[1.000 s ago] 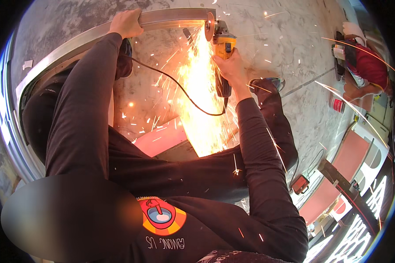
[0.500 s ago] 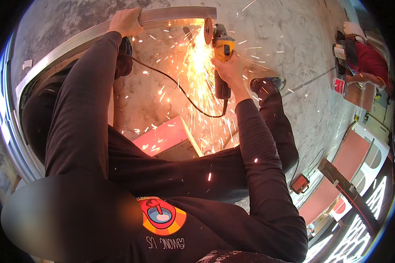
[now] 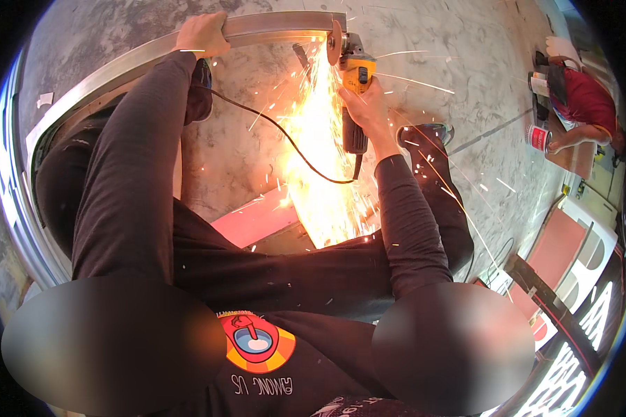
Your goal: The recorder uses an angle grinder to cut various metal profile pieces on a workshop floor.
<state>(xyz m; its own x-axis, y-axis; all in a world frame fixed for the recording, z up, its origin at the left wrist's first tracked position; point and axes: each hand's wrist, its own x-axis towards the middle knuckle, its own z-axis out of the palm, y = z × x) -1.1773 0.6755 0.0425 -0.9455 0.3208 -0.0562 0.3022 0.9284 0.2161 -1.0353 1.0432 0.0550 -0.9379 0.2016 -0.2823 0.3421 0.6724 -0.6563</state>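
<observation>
left hand [image 3: 205, 35] clasping metal bar [image 3: 278, 26], fingertips hidden, right hand [image 3: 370, 105] gripping grinder [image 3: 357, 74], its fingers half-hidden, sparks [image 3: 318, 160] partly veiling pink board [image 3: 254, 219]

A mottled grey floor [image 3: 459, 87]; a dark line [image 3: 492, 135] across it; bright white strips [image 3: 551, 382] at lower right.

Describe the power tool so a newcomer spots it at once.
Follow the long metal bar across the top to its right end. Just below, the right hand grips the power tool, whose disc throws bright sparks. Its yellow-and-black body sets it apart from the plain silvery bar.
</observation>
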